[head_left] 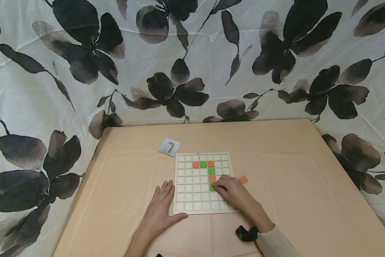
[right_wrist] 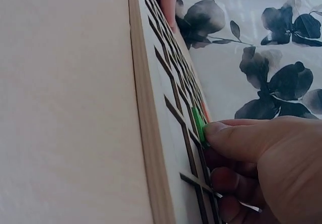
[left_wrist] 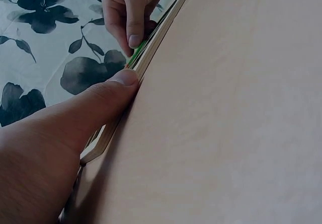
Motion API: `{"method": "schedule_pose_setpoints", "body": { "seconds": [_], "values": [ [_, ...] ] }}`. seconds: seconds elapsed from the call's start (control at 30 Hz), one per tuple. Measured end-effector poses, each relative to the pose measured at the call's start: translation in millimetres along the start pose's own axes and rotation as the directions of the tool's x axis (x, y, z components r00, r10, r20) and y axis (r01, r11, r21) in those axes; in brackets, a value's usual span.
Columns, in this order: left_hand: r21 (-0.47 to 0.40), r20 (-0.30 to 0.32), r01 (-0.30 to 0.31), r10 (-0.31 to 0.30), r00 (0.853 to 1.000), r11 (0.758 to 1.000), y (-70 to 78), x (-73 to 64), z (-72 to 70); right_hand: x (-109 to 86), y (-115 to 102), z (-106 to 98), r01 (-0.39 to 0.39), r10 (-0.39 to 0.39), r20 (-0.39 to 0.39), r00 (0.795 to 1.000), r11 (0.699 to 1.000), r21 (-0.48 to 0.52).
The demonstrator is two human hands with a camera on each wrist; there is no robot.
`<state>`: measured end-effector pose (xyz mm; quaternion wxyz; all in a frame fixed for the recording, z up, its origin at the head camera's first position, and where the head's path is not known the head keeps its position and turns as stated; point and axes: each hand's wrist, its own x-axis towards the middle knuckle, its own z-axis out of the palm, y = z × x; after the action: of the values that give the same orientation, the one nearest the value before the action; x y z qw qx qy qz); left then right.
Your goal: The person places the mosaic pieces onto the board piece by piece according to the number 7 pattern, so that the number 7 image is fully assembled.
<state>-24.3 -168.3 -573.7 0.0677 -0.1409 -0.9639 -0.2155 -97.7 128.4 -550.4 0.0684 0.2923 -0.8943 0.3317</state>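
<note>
A pale wooden grid board (head_left: 188, 197) lies on the table. In one column and the row at its top sit several orange and green square tiles, such as an orange tile (head_left: 195, 164) and a green tile (head_left: 211, 171). My right hand (head_left: 232, 192) pinches the lowest green tile (right_wrist: 198, 126) at the grid, thumb and fingertips at its edge. The left hand (head_left: 161, 210) rests along the board's left side with straight fingers, its thumb (left_wrist: 123, 78) pressing the near edge.
One loose orange tile (head_left: 243, 179) lies right of the board. Beyond the board's top left corner is a small pattern card (head_left: 169, 147) with a coloured grid. A black wrist device (head_left: 247, 233) sits by the right wrist. Floral cloth (head_left: 166, 71) hangs behind the table (head_left: 308, 200).
</note>
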Motion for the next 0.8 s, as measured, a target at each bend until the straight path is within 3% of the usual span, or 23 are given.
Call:
{"method": "schedule_pose_setpoints", "body": {
  "seconds": [0.4,0.8],
  "values": [
    [-0.019,0.015,0.006,-0.006,1.000,1.000,1.5,-0.4,-1.5,-0.3,-0.8,0.7,0.001,-0.001,0.002,1.000,1.000,-0.023],
    [-0.009,-0.025,-0.016,0.015,1.000,1.000,1.1,-1.1,-0.5,-2.5,-5.5,-16.2,-0.137,0.136,-0.013,0.991,0.990,-0.035]
  ]
}}
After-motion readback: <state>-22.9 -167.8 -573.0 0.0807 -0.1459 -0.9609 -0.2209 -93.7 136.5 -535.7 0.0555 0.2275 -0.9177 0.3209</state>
